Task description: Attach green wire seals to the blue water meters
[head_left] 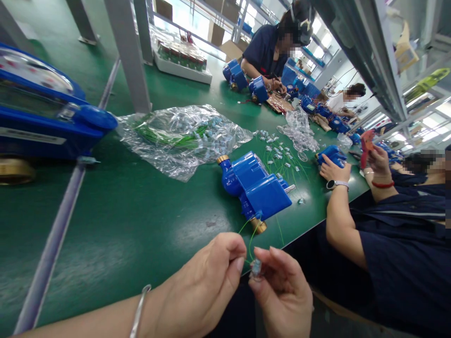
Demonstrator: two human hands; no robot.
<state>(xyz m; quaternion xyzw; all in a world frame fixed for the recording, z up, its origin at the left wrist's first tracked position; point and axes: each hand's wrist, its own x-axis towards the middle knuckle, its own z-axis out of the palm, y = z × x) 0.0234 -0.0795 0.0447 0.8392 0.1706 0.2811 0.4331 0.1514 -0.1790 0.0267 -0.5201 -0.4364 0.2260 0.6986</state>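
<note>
Low in the head view, my left hand (211, 277) pinches a thin green wire (251, 241) between thumb and fingers. My right hand (285, 291) grips a small pale-blue and clear plastic seal (256, 267) that the wire runs into. The wire loops up to the lower end of a blue water meter (248, 180), near its brass threaded fitting (259, 226). The meter lies on the green table just beyond my hands, and neither hand touches it.
A clear plastic bag (186, 136) of wire seals lies behind the meter, with several loose seals (282, 152) beside it. Another blue meter (45, 112) is at left. A metal strip (52, 253) crosses the table. A co-worker's hand (334, 171) touches a meter at right.
</note>
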